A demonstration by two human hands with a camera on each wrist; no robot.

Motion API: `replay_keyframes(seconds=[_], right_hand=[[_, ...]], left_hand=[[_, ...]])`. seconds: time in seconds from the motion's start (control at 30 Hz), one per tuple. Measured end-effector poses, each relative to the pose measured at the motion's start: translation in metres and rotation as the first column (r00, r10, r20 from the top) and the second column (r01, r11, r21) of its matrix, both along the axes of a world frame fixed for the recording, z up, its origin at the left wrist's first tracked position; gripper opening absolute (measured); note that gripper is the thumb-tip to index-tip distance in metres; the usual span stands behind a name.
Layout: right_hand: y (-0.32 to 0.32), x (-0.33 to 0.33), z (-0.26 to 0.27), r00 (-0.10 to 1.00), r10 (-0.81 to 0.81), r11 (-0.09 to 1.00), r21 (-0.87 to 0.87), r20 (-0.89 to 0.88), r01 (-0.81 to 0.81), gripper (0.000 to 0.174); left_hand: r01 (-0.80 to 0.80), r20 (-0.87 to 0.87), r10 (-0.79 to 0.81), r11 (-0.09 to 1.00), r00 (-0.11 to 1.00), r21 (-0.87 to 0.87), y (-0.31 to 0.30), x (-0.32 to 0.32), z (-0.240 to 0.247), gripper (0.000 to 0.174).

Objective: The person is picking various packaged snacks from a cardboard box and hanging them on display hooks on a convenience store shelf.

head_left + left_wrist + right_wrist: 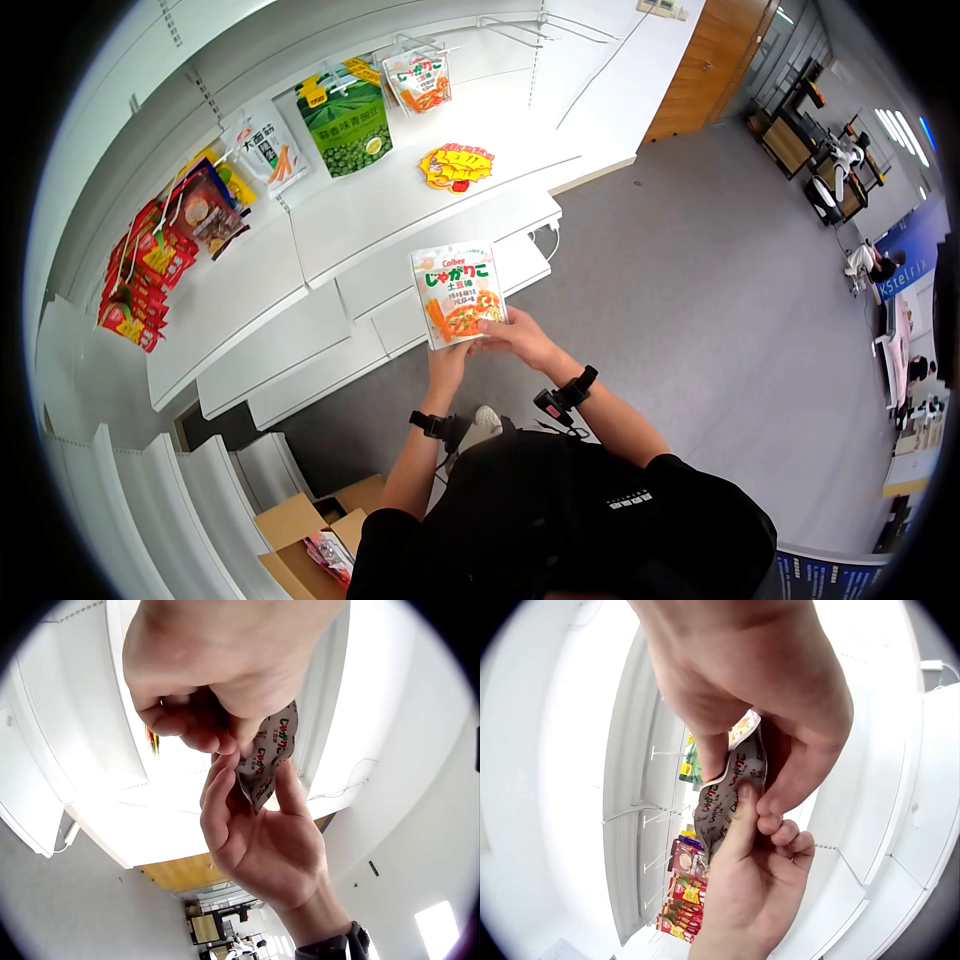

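Note:
A white Calbee snack pouch (455,285) is held upright in front of the body, its printed front towards the head camera. My right hand (520,340) grips its lower right corner, thumb lying over the front. At the bottom edge my left hand (449,366) holds the pouch from below, most of its fingers hidden in the head view. Both wrist views look at the pouch's grey printed base (264,761), with the two hands meeting there. In the right wrist view the left hand (754,885) has its thumb against that base.
Behind the pouch stands a white shelf unit (370,215) with hanging snacks: red packs (145,270), a green pea bag (343,120) and another Calbee pouch (418,82). A yellow-red sign (456,167) lies on the shelf. An open cardboard box (290,522) sits at lower left.

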State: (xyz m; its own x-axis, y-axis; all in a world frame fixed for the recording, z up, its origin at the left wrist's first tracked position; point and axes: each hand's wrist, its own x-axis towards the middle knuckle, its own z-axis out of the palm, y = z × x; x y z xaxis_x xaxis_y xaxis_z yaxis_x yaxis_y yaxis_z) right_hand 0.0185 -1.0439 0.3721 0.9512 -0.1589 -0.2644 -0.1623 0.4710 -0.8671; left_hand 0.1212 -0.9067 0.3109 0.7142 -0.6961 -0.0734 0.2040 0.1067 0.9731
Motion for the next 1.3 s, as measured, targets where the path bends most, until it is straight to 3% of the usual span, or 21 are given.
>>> replay_keyframes(seconds=[0.1, 0.2, 0.5, 0.7, 0.77, 1.07, 1.3], right_hand=[[-0.016, 0.006, 0.011, 0.993, -0.113, 0.993, -0.019, -0.012, 0.113, 0.039], [-0.034, 0.013, 0.008, 0.992, -0.124, 0.992, 0.000, -0.001, 0.124, 0.037], [-0.074, 0.065, 0.000, 0.999, -0.022, 0.994, 0.110, 0.033, 0.019, 0.041], [-0.122, 0.107, 0.009, 0.999, 0.022, 1.000, 0.010, -0.049, -0.021, 0.043], [-0.144, 0.122, 0.010, 0.999, 0.040, 0.999, 0.015, -0.011, -0.040, 0.039], [-0.236, 0.172, 0.044, 0.993, 0.079, 0.990, -0.126, 0.092, -0.067, 0.038], [-0.285, 0.204, 0.075, 0.980, 0.046, 0.982, -0.191, 0.194, -0.009, 0.035]], left_hand=[[0.049, -0.003, -0.049, 0.998, 0.999, -0.026, -0.023, 0.010, 0.011, 0.014], [0.047, 0.025, -0.046, 0.998, 0.999, -0.029, -0.037, 0.019, 0.014, 0.013], [-0.064, 0.080, 0.057, 0.994, 0.995, 0.085, -0.061, 0.063, 0.022, 0.013], [-0.215, 0.044, 0.212, 0.974, 0.976, 0.068, -0.104, 0.088, 0.016, 0.021], [-0.207, 0.111, 0.195, 0.972, 0.975, 0.111, -0.118, 0.103, 0.008, 0.021], [-0.268, 0.079, 0.266, 0.963, 0.961, 0.019, -0.191, 0.137, 0.039, 0.019], [-0.236, 0.081, 0.245, 0.967, 0.966, -0.100, -0.219, 0.154, 0.108, 0.024]])
